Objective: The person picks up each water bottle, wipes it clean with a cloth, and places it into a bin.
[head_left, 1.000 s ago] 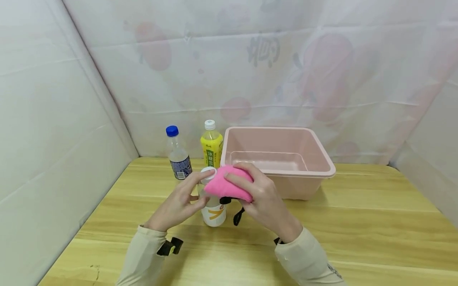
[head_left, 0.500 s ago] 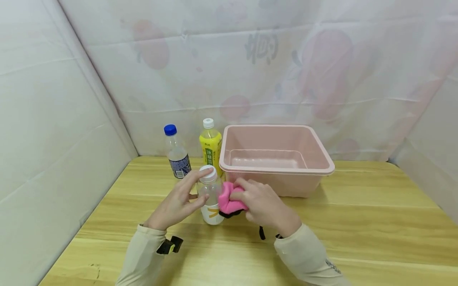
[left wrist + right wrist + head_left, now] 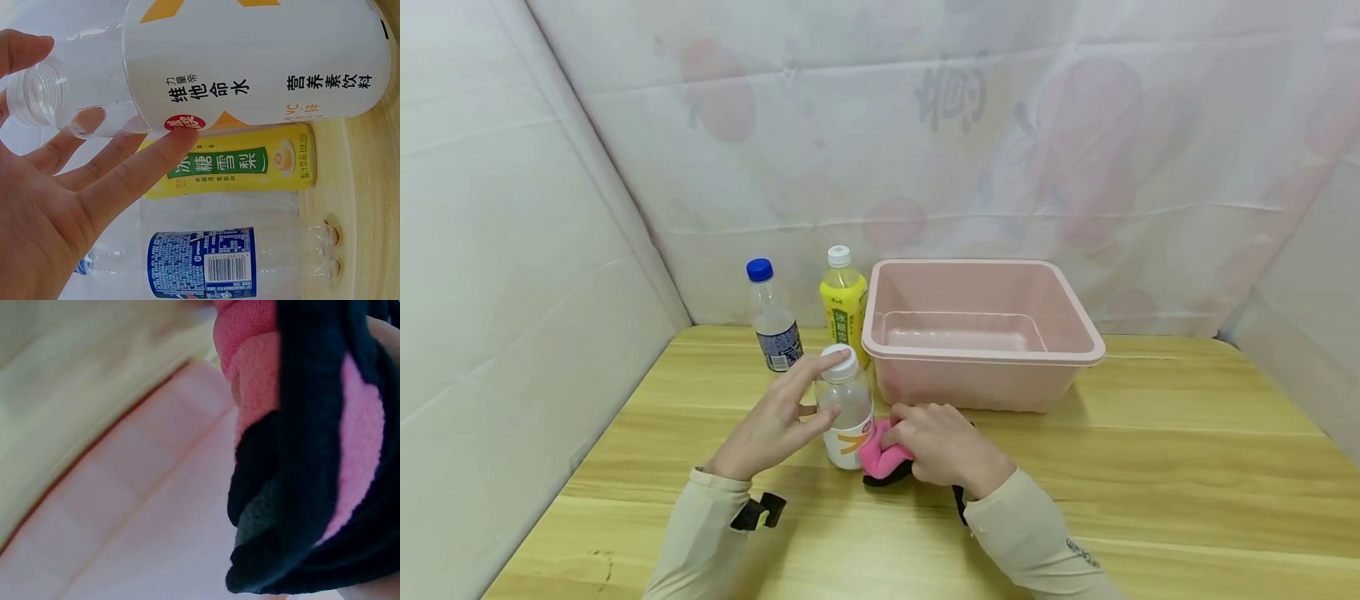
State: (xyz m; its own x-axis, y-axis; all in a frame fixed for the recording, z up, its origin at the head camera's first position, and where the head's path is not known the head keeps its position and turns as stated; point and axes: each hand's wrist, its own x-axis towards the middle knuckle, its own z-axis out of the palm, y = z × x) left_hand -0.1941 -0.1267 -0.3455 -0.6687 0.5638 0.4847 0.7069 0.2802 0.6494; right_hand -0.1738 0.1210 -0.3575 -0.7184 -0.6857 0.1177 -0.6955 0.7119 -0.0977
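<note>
A clear bottle [image 3: 847, 404] with a white cap and a white label stands upright on the table. My left hand [image 3: 786, 417] grips it around the cap and neck; through the clear plastic in the left wrist view, fingers [image 3: 103, 122] of that hand show behind the neck. On the bottle's right side, low by the label, my right hand [image 3: 936, 442] holds a bunched pink cloth [image 3: 880, 450] with black edging against it. The same pink and black cloth [image 3: 259, 369] fills much of the right wrist view. My right fingertips are partly buried in its folds.
Behind the bottle stand a yellow-labelled drink bottle [image 3: 844, 304] with a white cap and a blue-capped bottle [image 3: 772, 321]. A pink plastic basin [image 3: 970, 379] sits at the back right. White sheeting [image 3: 880, 150] encloses the wooden table [image 3: 1150, 483].
My right hand has brought the pink cloth down from near the bottle's top to the side of its label, bunching it. The left hand stays at the cap and neck.
</note>
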